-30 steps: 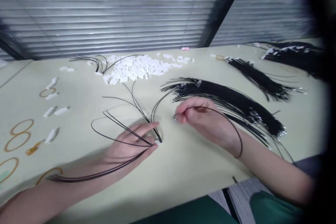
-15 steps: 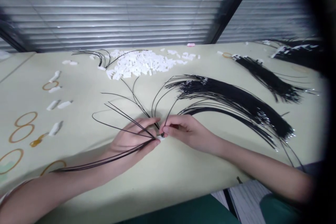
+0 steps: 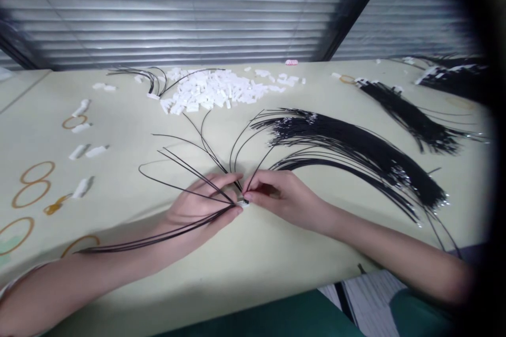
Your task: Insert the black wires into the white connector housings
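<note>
My left hand is closed on a small white connector housing, pinched near the fingertips. Several thin black wires fan out from the housing, some lying back over my left wrist and others spreading toward the far side. My right hand pinches a single black wire by its lower end, right at the housing. Fingers partly hide that wire's end, so I cannot tell how deep it sits. Just beyond my right hand lies a thick bundle of black wires with shiny metal ends.
A heap of white connector housings lies at the back, with a wired housing at its left. Rubber bands and loose white housings are spread on the left. More wire bundles lie at the right, before window blinds.
My right fingertips have shifted slightly along the wire at the housing. My left hand keeps its hold. The whole view has tilted a little.
</note>
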### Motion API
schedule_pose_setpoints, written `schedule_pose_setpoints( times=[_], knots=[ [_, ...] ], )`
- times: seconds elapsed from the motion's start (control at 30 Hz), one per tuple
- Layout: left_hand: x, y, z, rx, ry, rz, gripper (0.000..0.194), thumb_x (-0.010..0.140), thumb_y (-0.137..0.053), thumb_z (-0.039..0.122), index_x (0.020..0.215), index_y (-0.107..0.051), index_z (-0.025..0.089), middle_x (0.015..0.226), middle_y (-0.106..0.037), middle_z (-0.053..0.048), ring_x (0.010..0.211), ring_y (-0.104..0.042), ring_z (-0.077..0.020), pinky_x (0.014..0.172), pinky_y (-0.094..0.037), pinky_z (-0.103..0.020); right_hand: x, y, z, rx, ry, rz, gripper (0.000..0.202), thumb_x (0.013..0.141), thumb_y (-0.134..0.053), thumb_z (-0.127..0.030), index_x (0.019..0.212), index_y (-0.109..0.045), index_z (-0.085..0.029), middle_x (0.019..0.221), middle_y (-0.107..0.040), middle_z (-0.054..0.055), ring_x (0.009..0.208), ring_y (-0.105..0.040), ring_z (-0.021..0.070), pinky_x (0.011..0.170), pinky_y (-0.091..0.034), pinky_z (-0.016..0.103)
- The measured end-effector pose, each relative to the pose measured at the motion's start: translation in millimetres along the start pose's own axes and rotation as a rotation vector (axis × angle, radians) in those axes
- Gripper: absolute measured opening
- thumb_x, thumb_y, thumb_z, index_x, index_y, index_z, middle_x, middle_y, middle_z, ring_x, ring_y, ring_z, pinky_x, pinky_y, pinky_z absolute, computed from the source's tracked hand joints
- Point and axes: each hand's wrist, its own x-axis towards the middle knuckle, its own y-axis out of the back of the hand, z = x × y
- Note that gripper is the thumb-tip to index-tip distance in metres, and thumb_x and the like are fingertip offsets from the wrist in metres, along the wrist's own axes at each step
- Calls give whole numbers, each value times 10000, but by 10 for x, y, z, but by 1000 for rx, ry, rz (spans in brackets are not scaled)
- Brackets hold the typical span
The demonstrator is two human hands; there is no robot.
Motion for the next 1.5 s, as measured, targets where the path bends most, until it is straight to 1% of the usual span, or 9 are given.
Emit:
schedule_pose_setpoints(
  times=[0.1,0.17,0.33,0.7,0.8,1.0,1.07,1.27,1.5],
  knots=[
    [0,5,1,2,-1,-6,102,842,-587,246,908,-637,304,1165,-582,96,1071,-538,-113,1038,-399,-298,-2,7,-8,-51,41,-8,125,895,-512,-251,821,-566,-166,788,-586,-8,673,-501,77,595,-361,198],
    [4,6,0,10,-2,-7,76,844,-583,246,834,-648,285,1219,-548,96,1068,-539,-117,1038,-396,-305,-6,13,-13,-97,79,1,108,893,-516,-234,827,-570,-167,788,-576,-10,687,-500,77,610,-364,194],
    [8,5,-2,26,-11,-12,88,843,-581,233,862,-652,281,1228,-547,74,1087,-531,-130,1040,-385,-318,-12,17,-9,-165,124,18,117,895,-516,-235,812,-565,-169,809,-584,5,725,-511,91,646,-377,202],
    [23,17,26,29,-1,-22,102,844,-572,228,862,-656,284,1218,-556,58,1070,-540,-139,1034,-398,-329,-6,33,-10,-191,106,8,148,895,-513,-253,784,-552,-163,756,-569,1,681,-493,92,617,-364,207],
    [14,27,22,36,-11,-19,90,840,-577,231,856,-651,278,1218,-557,50,1068,-545,-149,1028,-405,-341,-8,30,-3,-171,107,14,138,890,-524,-265,799,-559,-167,778,-587,2,685,-509,92,629,-379,211],
    [23,38,20,70,-49,-39,71,844,-560,239,851,-624,269,1206,-570,38,1073,-553,-160,1031,-409,-345,-10,22,14,-196,201,22,138,910,-488,-252,843,-579,-172,871,-622,37,802,-556,132,716,-418,248],
    [27,37,22,71,-39,-38,80,850,-550,239,839,-622,274,1191,-577,46,1088,-547,-158,1036,-405,-346,-9,32,11,-206,224,16,138,916,-473,-252,861,-570,-171,854,-612,43,794,-548,139,704,-423,254],
    [8,40,-7,90,-44,-63,107,845,-547,246,887,-615,316,1262,-527,72,1093,-538,-163,1041,-398,-353,6,69,-30,-237,273,-25,121,918,-423,-147,875,-534,-167,838,-587,48,827,-524,152,741,-425,270],
    [19,21,-21,75,-54,-39,96,837,-564,239,883,-617,306,1235,-545,69,1086,-547,-159,1032,-409,-350,0,53,34,-334,369,-25,142,929,-394,-148,916,-535,-163,875,-573,63,816,-495,160,741,-416,289]
  ],
)
